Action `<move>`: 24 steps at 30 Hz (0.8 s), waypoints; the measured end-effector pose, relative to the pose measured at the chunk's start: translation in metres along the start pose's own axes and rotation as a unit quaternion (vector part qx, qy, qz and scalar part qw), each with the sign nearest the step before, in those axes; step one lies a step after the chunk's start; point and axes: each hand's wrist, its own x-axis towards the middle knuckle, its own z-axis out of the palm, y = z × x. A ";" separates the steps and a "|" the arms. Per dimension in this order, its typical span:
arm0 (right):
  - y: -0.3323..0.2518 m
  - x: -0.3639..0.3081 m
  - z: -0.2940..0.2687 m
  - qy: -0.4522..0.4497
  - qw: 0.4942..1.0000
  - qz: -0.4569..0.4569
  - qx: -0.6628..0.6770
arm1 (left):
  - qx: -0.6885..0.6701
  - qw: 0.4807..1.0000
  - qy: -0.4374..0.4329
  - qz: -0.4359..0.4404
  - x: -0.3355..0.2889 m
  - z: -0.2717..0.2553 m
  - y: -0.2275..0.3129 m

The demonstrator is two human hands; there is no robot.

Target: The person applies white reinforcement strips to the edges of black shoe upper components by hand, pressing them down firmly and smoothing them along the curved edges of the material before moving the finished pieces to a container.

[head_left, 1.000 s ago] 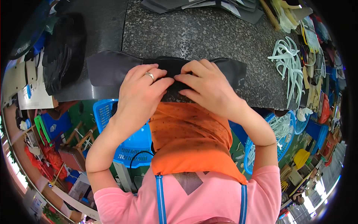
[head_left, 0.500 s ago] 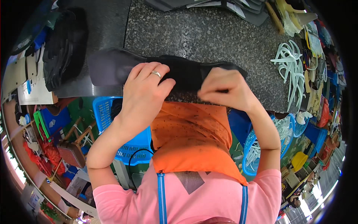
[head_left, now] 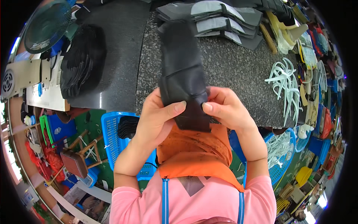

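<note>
A long black leather-like piece (head_left: 182, 71) with crosswise seams is held up in front of me. It points away over the stone worktop (head_left: 231, 67), and its near end hangs past the table edge over my orange apron (head_left: 186, 149). My left hand (head_left: 162, 112) grips its left side, the thumb lying on top and the fingers mostly hidden beneath. On the opposite side my right hand (head_left: 223, 106) pinches it the same way, thumb over the face. The two thumbs are close together, a little apart.
Layered black pieces (head_left: 82, 61) lie at the left. Grey and white flat pieces (head_left: 227, 24) are piled at the back. Pale green strips (head_left: 283, 84) lie at the right. A green fan (head_left: 48, 28) stands far left; blue baskets (head_left: 112, 138) are below the table edge.
The black piece lay crosswise along the table edge; now it is raised and turned lengthwise. My right hand has closed on its side, and my left hand now has its thumb on top.
</note>
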 end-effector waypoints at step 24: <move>0.017 0.157 0.046 -0.098 0.971 0.039 -0.214 | 0.605 0.628 0.488 -0.032 0.073 -0.337 0.286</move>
